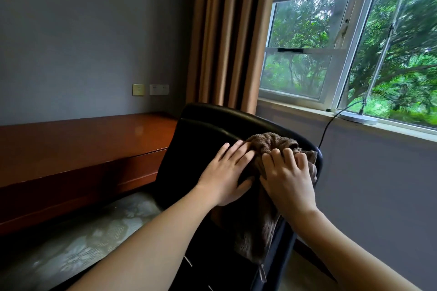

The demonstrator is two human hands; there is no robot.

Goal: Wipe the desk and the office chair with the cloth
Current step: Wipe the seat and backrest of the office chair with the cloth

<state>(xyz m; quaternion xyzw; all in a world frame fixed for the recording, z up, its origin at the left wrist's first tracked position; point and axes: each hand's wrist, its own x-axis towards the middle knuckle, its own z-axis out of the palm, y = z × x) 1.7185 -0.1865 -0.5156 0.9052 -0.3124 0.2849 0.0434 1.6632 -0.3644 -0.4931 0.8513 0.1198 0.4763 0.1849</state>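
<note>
Far right, half-open window (pixel 307 30) with a tan curtain (pixel 224 30) just left of it; far left along the grey wall, red-brown wooden desk (pixel 82 134), well apart from the cloth; near centre, black leather office chair (pixel 201 137), seen from behind its backrest; over the backrest's top right edge, brown terry cloth (pixel 272 142), bunched at the rim and hanging down the near face; left hand (pixel 227 172) laid flat with straight fingers on the backrest, touching the cloth's left edge; right hand (pixel 288 177) curled round the bunch, gripping it against the rim.

Probably wiping the backrest top, desk untouched for now; brace with the left hand against any swivel; spread the bunch flatter for fuller contact; draw along the rim in overlapping strokes, then down the face; gather the hanging tail clear of the floor.

As for containers, only what look like closed drawer fronts under the desk top; contents hidden.
</note>
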